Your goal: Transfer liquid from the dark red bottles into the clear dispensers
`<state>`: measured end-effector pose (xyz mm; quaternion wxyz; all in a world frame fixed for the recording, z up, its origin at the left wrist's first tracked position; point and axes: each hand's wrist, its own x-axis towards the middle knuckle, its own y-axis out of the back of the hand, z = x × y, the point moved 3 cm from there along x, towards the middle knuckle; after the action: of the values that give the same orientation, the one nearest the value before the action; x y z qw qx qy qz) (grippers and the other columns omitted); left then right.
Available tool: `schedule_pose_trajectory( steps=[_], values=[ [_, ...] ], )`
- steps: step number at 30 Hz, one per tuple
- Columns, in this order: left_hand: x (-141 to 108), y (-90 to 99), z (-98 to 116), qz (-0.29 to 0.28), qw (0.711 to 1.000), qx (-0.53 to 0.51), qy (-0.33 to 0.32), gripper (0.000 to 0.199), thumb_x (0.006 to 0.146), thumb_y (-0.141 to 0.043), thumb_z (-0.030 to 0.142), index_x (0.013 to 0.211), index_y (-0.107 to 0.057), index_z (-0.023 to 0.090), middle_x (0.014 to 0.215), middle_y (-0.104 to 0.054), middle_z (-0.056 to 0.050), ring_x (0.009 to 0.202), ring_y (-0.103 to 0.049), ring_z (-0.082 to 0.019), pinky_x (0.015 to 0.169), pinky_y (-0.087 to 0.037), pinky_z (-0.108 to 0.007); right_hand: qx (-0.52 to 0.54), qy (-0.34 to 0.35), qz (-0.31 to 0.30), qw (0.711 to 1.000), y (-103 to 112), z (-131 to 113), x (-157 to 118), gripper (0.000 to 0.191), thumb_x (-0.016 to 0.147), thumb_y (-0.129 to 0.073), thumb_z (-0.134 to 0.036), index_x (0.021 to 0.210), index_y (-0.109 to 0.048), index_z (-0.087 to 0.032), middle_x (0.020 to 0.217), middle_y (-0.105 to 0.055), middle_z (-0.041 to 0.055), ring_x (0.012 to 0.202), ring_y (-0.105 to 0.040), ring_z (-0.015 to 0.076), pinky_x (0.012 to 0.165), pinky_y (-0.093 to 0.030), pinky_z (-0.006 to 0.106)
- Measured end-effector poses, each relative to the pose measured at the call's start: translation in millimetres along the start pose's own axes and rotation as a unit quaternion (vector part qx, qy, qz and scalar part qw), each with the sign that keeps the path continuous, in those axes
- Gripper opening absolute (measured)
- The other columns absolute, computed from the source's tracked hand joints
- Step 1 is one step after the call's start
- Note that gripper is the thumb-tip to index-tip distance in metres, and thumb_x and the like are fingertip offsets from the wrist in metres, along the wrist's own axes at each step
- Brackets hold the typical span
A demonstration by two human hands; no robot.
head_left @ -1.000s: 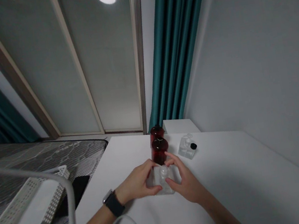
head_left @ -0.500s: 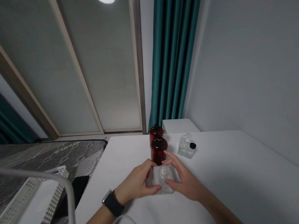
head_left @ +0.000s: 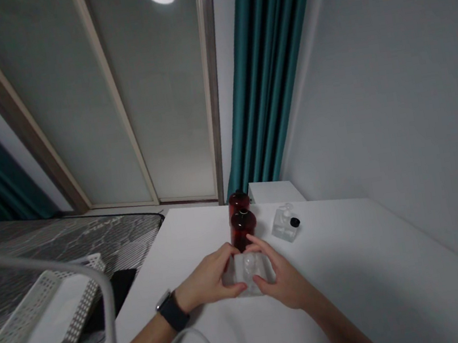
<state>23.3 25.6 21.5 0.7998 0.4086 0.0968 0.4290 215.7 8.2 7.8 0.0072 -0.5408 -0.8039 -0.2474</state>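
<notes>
A clear, squarish bottle (head_left: 248, 274) sits on the white table (head_left: 197, 336), between my two hands. My left hand (head_left: 210, 276) grips its left side with thumb and fingers. From the right, my right hand (head_left: 282, 278) curves around the same bottle, its thumb near the front and its fingers at the back. Just behind stands a dark red bottle (head_left: 244, 228), near my right fingertips, with another red bottle (head_left: 238, 200) behind it. To the right, a transparent bottle (head_left: 283, 225) with a round black cap (head_left: 294, 222) rests on the table.
A white box (head_left: 275, 192) stands at the table's back edge. A white perforated basket (head_left: 39, 317) is at the left, with a dark object beside it. A pale cable (head_left: 112, 326) crosses the left foreground. Behind are a teal curtain (head_left: 270, 73) and glass sliding doors.
My right fingers have shifted very slightly to the left around the clear bottle. Otherwise the hands and bottles look nearly unchanged.
</notes>
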Motion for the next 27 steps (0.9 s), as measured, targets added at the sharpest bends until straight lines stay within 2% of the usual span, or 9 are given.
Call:
schedule_pose_trajectory(
  steps=[4, 13, 18, 22, 27],
  values=[
    [-0.1, -0.5, -0.9, 0.004, 1.000, 0.001, -0.006, 0.045, 0.076, -0.069, 0.040, 0.111, -0.050, 0.019, 0.096, -0.058, -0.003, 0.076, -0.055, -0.019, 0.067, -0.042, -0.028, 0.007, -0.007, 0.005, 1.000, -0.1, 1.0, -0.1, 0.081, 0.076, -0.061, -0.009, 0.150, -0.033, -0.028, 0.125, -0.055, 0.0062, 0.126, -0.052, 0.0244, 0.114, -0.032, 0.047],
    [0.1, -0.1, 0.5, -0.001, 1.000, -0.002, -0.002, 0.045, 0.077, -0.069, 0.040, 0.111, -0.049, 0.020, 0.093, -0.058, -0.002, 0.075, -0.054, -0.019, 0.067, -0.041, -0.028, 0.045, -0.007, 0.010, 0.999, -1.6, 8.5, -0.1, 0.083, 0.076, -0.062, -0.008, 0.151, -0.033, -0.030, 0.124, -0.054, 0.0051, 0.126, -0.051, 0.0231, 0.116, -0.030, 0.045],
    [0.1, 0.8, 2.0, 0.003, 1.000, -0.002, 0.001, 0.043, 0.076, -0.069, 0.038, 0.110, -0.049, 0.020, 0.094, -0.058, -0.002, 0.076, -0.055, -0.019, 0.067, -0.042, -0.028, 0.075, -0.001, -0.002, 0.997, -4.1, 12.2, 0.2, 0.086, 0.078, -0.063, -0.010, 0.154, -0.026, -0.031, 0.128, -0.054, 0.0059, 0.130, -0.048, 0.0226, 0.116, -0.029, 0.044],
    [-0.1, 0.0, 1.0, 0.005, 1.000, 0.003, 0.000, 0.045, 0.075, -0.070, 0.038, 0.110, -0.050, 0.020, 0.096, -0.059, -0.003, 0.077, -0.056, -0.019, 0.067, -0.043, -0.028, 0.069, 0.001, 0.012, 0.998, -4.7, 17.2, 0.0, 0.087, 0.077, -0.065, -0.011, 0.154, -0.028, -0.030, 0.122, -0.054, 0.0052, 0.127, -0.050, 0.0226, 0.116, -0.029, 0.044],
    [-0.3, -0.4, 0.6, 0.007, 1.000, 0.003, -0.002, 0.045, 0.075, -0.070, 0.037, 0.111, -0.049, 0.020, 0.095, -0.059, -0.003, 0.077, -0.055, -0.019, 0.067, -0.043, -0.028, 0.066, 0.008, 0.006, 0.998, -5.1, 18.8, -0.7, 0.084, 0.078, -0.064, -0.011, 0.153, -0.030, -0.031, 0.127, -0.053, 0.0059, 0.129, -0.049, 0.0224, 0.116, -0.030, 0.043]
  ],
)
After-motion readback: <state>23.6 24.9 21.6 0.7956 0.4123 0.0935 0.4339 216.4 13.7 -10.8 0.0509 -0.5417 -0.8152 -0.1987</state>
